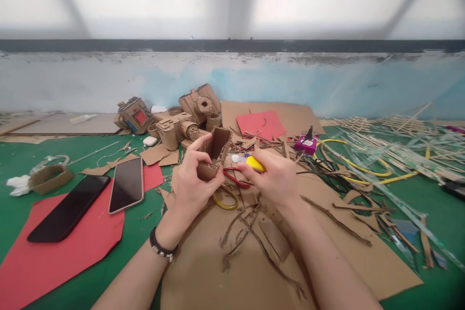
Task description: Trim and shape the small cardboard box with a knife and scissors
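Note:
My left hand (194, 179) is closed around a small open-topped cardboard box (218, 147), with thumb and fingers on its near walls. In my right hand (274, 174) is a yellow tool with a pale tip (256, 163); its grip is mostly hidden by the fingers, so its exact kind is unclear. The pale tip points left, close to the box's right side. Below and between the hands lie a red curved handle (238, 179) and a yellow loop handle (227, 202), over a large cardboard sheet (203, 256) strewn with torn strips.
Cardboard camera-shaped models (174, 131) stand near the wall. Two phones (127, 185) lie on the left, partly over red paper (90, 232). A purple socket block (305, 145), yellow cable (363, 179), clear strips (395, 189) and cardboard scraps (358, 215) cover the right.

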{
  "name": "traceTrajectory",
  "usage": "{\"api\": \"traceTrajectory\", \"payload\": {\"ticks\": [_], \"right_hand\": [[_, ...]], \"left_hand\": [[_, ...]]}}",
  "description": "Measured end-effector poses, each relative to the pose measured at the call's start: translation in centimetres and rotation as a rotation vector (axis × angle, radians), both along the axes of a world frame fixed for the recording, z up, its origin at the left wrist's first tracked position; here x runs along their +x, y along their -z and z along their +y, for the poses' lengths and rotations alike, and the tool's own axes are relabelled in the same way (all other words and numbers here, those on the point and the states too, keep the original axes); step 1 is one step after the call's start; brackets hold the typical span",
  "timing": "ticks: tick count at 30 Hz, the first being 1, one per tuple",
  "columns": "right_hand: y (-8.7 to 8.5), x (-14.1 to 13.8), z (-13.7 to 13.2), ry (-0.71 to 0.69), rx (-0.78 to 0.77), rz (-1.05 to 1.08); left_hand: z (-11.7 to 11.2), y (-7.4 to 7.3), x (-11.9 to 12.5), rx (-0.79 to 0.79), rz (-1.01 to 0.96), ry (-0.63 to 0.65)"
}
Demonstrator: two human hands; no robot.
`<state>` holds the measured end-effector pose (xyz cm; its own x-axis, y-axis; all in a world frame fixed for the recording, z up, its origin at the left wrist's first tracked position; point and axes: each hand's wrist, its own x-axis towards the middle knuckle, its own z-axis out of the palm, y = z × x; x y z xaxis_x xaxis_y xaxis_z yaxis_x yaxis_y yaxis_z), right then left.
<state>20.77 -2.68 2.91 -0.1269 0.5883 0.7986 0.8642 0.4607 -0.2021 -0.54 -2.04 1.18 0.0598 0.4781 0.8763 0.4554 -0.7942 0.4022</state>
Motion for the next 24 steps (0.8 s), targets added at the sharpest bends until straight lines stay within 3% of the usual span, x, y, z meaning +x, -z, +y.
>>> {"api": "traceTrajectory", "payload": {"ticks": [4, 18, 24], "right_hand": [[0.08, -1.1, -0.3, -0.084, 0.017, -0.053], [-0.19, -1.05, -0.19, -0.126, 0.094, -0.106], [-0.31, -1.16, -0.33, -0.11, -0.005, -0.102]], "left_hand": [[0.15, 0.18, -0.01, -0.015, -0.015, 0.028], [0.34, 0.39, -0.37, 0.017, 0.026, -0.001], [0.49, 0.58, -0.35, 0.015, 0.004, -0.015]]}}
